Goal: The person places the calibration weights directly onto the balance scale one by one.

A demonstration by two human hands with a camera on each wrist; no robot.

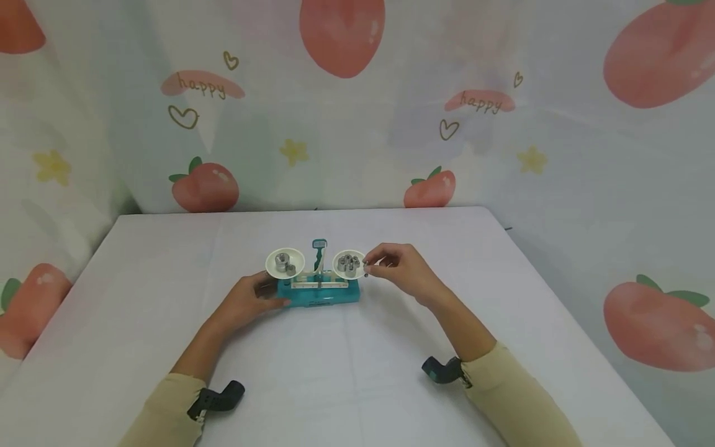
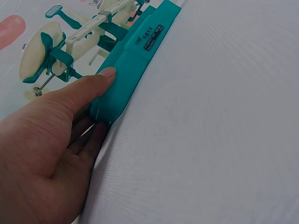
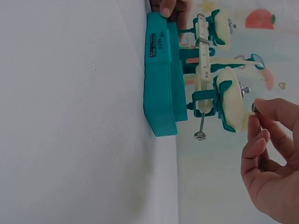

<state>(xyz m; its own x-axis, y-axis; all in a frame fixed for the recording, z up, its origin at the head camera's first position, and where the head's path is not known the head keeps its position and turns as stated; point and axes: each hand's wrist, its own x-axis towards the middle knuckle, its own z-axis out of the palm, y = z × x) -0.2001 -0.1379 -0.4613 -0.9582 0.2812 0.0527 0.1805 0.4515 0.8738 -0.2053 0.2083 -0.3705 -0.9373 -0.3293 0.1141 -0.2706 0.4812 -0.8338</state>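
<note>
A teal and cream balance scale (image 1: 318,298) stands on the white table. My left hand (image 1: 246,301) grips the left end of its base, the thumb on the front face and the fingers round the end and behind. On the left pan (image 1: 270,264) sit metal weights (image 1: 282,261), one larger than the other. Several small metal weights (image 1: 349,263) stand on the right pan (image 1: 339,254). Beside that pan's outer rim my right hand (image 1: 403,268) pinches a small metal weight (image 3: 254,108) between thumb and forefinger, its other fingers loosely curled.
The white-covered table (image 1: 313,385) reaches back to a fruit-printed curtain (image 1: 357,124). An upright teal post (image 1: 319,244) rises behind the beam. A threaded rod with a metal nut (image 3: 200,136) sticks out from the beam's right end.
</note>
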